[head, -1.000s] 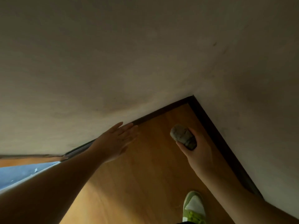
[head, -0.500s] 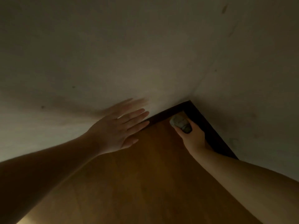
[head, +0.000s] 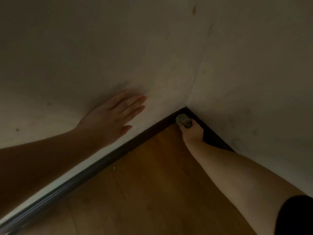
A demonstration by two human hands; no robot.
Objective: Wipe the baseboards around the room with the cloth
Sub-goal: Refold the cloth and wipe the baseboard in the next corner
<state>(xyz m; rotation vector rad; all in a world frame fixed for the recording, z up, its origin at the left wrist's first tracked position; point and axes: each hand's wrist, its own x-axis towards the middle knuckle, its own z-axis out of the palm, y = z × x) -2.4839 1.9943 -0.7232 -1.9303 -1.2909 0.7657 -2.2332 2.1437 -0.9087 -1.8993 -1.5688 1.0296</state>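
Gripping one balled grey cloth [head: 182,120], my right hand [head: 192,133] has its fingers curled tight round it, with the wad sticking out past the fist. That wad sits at the very corner of the floor [head: 152,184], against the dark baseboard [head: 149,131] where the two runs of it meet; whether it presses the left run or the right run I cannot tell in this dim light. My left hand [head: 112,118] is fully open, fingers straight and close together, palm flat on the left wall [head: 84,48] above the baseboard, holding nothing. Count: two hands, one cloth, two walls meeting at one corner, two baseboard runs. Small pale specks lie on the wooden floor just beside the left run. A dark sleeve [head: 294,216] shows on my right arm at the lower right edge of the view.
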